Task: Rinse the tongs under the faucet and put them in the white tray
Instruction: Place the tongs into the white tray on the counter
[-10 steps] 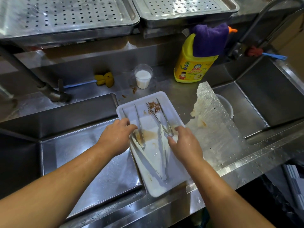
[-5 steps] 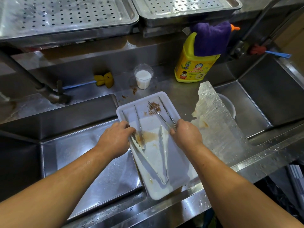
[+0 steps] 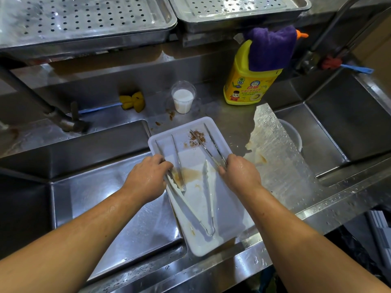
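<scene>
Three tongs: all lie in the white tray (image 3: 196, 246), on the strip between the two sinks.
Large tongs (image 3: 209, 199): hinge on the wrist side of both hands, arms opening away toward the fingers.
Left hand (image 3: 147, 176): fingers curled down onto the left tongs (image 3: 176, 153); the pinch itself is hidden.
Right hand (image 3: 240, 174): fingers curled round the closed end of the right tongs (image 3: 214, 142).
Long axes: both gripped pairs run straight out beyond the fingertips, tips splayed at the tray's far end.
Left faucet (image 3: 63, 121): beyond and left of the left fingers.
Right faucet (image 3: 330, 32): far beyond the right fingers; each hand is nearer its own.
</scene>
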`<state>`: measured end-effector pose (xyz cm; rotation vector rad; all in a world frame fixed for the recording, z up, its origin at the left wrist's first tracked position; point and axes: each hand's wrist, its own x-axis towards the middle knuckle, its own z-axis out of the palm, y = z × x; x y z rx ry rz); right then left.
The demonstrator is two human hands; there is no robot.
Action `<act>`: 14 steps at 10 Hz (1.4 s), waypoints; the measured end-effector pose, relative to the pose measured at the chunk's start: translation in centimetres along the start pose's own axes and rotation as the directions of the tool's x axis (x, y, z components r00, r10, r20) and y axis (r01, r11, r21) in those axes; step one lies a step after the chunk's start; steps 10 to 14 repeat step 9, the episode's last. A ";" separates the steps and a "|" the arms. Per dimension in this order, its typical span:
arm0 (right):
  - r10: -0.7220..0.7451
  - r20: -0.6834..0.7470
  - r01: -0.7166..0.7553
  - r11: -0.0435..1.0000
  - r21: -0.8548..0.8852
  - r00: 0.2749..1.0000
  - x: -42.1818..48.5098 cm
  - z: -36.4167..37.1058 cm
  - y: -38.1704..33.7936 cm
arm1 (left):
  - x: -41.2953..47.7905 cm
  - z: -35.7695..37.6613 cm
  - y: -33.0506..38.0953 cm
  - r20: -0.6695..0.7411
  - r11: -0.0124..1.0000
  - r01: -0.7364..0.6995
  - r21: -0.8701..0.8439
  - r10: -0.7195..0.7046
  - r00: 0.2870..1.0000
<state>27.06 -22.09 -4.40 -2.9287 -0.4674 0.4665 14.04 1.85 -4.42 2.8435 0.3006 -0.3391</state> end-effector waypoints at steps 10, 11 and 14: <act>-0.167 0.011 0.168 0.986 -0.011 0.986 -8.9 0.5 -5.0 | -3.0 -2.6 -1.6 0.042 0.999 0.021 -0.047 -0.019 0.999; -0.167 0.011 0.168 0.986 -0.011 0.986 -8.9 0.5 -5.0 | -3.0 -2.6 -1.6 0.042 0.999 0.021 -0.047 -0.019 0.999; -0.167 0.011 0.168 0.986 -0.011 0.986 -8.9 0.5 -5.0 | -3.0 -2.6 -1.6 0.042 0.999 0.021 -0.047 -0.019 0.999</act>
